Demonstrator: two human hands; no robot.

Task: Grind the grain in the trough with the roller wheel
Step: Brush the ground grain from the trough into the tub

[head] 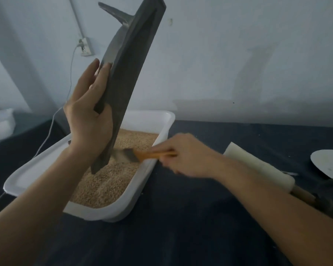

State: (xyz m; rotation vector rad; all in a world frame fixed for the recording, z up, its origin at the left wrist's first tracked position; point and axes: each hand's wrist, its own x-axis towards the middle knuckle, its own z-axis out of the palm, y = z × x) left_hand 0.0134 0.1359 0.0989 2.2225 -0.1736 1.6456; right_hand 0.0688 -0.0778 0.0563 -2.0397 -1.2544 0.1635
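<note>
Trough (127,60) is held near upright, long axis steep, lower end dipped into the grain (112,179) in the white tub (156,120) on the desk (181,237). Left hand (88,116) is wrapped round the trough's lower half, thumb and fingers clamped on its edges. Right hand (183,156), just right of the trough's foot, is closed on a brush (142,155), bristles at the trough mouth. Roller wheel (331,162) lies well right of the right-hand grip, nearer that hand; handle (300,192) beside it.
</note>
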